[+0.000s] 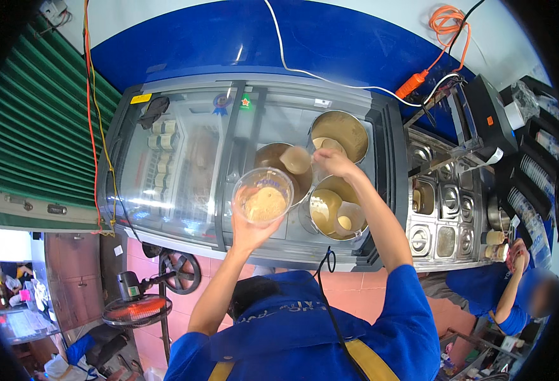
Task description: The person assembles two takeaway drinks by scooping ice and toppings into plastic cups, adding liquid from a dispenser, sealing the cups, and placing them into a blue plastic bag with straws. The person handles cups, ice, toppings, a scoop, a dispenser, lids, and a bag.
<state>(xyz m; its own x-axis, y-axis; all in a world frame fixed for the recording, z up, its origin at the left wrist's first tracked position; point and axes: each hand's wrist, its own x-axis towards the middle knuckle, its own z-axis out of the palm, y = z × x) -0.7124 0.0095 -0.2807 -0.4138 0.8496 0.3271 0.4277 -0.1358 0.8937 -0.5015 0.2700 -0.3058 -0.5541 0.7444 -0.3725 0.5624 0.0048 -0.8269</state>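
Observation:
My left hand (253,234) holds a clear plastic cup (264,195) partly filled with a tan, creamy substance. My right hand (335,162) grips the handle of a translucent scoop (295,160), blurred, just above and behind the cup. Below the scoop is a steel pot (271,153), partly hidden by the cup. A second steel pot (351,127) stands behind my right hand, with a pale object low inside it. The third steel pot (324,205), beneath my right forearm, contains pale liquid and another translucent scoop (351,215).
The pots stand in the right part of a glass-topped chest freezer (184,109). Lidded steel food pans (446,240) line the counter at right, where a co-worker (479,290) stands. A white cable (317,83) crosses behind the freezer. A pedestal fan (136,307) is at lower left.

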